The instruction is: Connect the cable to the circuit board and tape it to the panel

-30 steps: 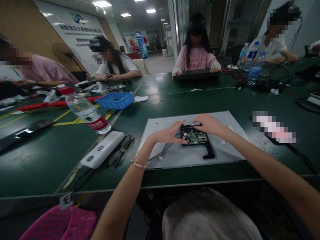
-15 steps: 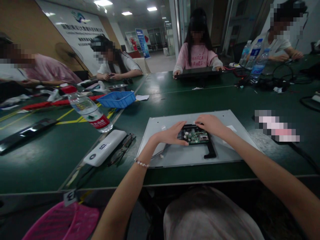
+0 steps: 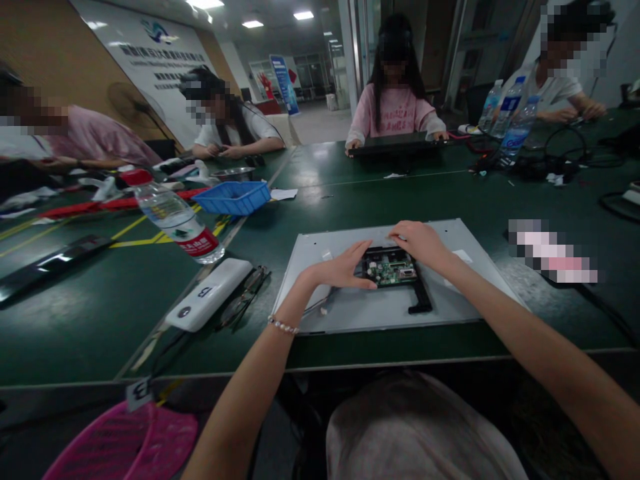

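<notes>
A flat grey panel point(image 3: 350, 313) lies on the green table in front of me. On it rests a black plastic frame point(image 3: 419, 297) around a green circuit board point(image 3: 393, 271), with one arm of the frame reaching toward me. My left hand point(image 3: 343, 269) grips the frame's left side, thumb at the near edge and fingers at the far edge. My right hand point(image 3: 415, 239) is closed at the frame's far right edge, fingertips bent together; whatever lies between them is hidden.
Left of the panel are folded glasses point(image 3: 244, 299), a white numbered power bank point(image 3: 210, 295), a water bottle point(image 3: 175, 217) and a blue basket point(image 3: 233, 197). A blurred-out object point(image 3: 553, 253) lies to the right. Several people sit around the table. A pink basket point(image 3: 125, 443) stands below the edge.
My right hand has shifted slightly up and left along the far edge of the frame. My left hand stays on the frame's left side.
</notes>
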`<move>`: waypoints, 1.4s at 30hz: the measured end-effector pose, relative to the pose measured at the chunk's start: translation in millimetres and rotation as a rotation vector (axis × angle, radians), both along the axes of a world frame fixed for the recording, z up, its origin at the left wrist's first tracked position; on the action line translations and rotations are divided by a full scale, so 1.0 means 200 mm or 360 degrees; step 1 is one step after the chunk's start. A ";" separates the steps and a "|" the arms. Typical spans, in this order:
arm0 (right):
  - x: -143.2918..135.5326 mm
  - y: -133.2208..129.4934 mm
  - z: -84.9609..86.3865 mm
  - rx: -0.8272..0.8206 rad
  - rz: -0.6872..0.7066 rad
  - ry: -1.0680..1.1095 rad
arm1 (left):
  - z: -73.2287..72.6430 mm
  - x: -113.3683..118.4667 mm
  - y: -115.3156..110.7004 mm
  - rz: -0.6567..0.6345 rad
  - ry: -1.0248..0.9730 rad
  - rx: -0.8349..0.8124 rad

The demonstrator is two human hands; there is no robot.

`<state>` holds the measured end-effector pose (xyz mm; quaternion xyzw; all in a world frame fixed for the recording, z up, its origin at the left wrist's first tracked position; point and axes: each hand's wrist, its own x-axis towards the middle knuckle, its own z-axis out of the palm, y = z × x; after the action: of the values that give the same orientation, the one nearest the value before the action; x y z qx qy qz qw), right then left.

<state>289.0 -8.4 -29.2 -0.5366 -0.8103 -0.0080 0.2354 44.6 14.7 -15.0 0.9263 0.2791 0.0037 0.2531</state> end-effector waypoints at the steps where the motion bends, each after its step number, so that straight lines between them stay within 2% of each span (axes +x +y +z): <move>1: -0.01 0.01 0.00 -0.0004 -0.0001 0.0019 | 0.00 0.00 0.00 -0.0004 -0.0012 -0.0003; 7: -0.09 0.03 0.00 -0.0076 0.0004 0.0029 | 0.01 0.00 -0.01 -0.0021 -0.0061 -0.0020; 12: -0.14 0.02 -0.01 -0.0171 0.0106 -0.0101 | 0.01 0.01 -0.01 -0.0033 -0.0046 0.0000; 24: -0.13 0.03 -0.05 -0.0171 0.0168 0.0054 | 0.01 0.00 0.00 -0.0024 0.0000 -0.0014; 31: -0.14 0.03 -0.05 -0.0142 0.0123 0.0074 | 0.00 0.00 0.00 -0.0048 -0.0021 -0.0005; 42: -0.12 0.04 -0.05 -0.0219 0.0227 0.0199 | 0.00 0.00 0.01 -0.0041 -0.0027 -0.0020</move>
<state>264.5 -0.8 -39.4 -0.4919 -0.8288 0.0980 0.2481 44.9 16.0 -15.9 0.9282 0.2651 0.0065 0.2611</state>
